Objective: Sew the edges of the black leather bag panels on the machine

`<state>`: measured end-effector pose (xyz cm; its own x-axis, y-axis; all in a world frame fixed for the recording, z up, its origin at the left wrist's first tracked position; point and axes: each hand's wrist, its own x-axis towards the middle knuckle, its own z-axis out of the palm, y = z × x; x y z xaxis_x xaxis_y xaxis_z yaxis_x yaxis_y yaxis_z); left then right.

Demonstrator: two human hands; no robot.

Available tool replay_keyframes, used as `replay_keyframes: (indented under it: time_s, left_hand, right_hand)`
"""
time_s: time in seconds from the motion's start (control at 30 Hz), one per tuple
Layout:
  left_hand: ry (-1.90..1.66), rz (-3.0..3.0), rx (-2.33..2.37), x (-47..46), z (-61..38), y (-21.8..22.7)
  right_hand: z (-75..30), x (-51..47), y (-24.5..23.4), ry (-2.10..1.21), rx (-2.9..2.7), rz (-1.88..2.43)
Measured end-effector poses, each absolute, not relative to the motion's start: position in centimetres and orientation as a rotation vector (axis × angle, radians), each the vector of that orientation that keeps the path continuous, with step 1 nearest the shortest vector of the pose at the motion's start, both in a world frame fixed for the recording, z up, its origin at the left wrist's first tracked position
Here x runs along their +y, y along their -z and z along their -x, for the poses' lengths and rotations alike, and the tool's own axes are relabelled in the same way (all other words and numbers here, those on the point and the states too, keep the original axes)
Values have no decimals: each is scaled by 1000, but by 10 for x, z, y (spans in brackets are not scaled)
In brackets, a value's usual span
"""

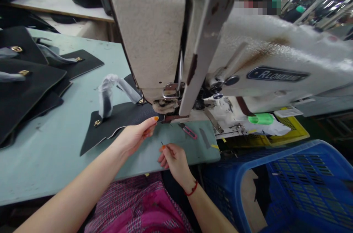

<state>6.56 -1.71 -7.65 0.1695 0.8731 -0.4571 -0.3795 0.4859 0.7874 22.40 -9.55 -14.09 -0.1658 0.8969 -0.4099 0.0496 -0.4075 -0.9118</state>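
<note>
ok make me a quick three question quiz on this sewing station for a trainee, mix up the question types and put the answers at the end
1. Which hand holds the edge of the black panel?
2. True or false: a pink-handled tool lies on the table.
3. The large basket at the lower right of the picture is: A) red, B) blue, C) white.

Key:
1. The left hand, with its thumb on top of the edge.
2. True.
3. B.
</note>
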Motion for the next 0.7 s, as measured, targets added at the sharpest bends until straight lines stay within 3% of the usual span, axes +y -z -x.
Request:
replay_keyframes:
  time_s: [0.7]
  left_hand:
    - [-1168, -591, 1123, -3, -74, 76]
  right_hand:
    - [-227, -95, 144, -1632, -1224, 1450]
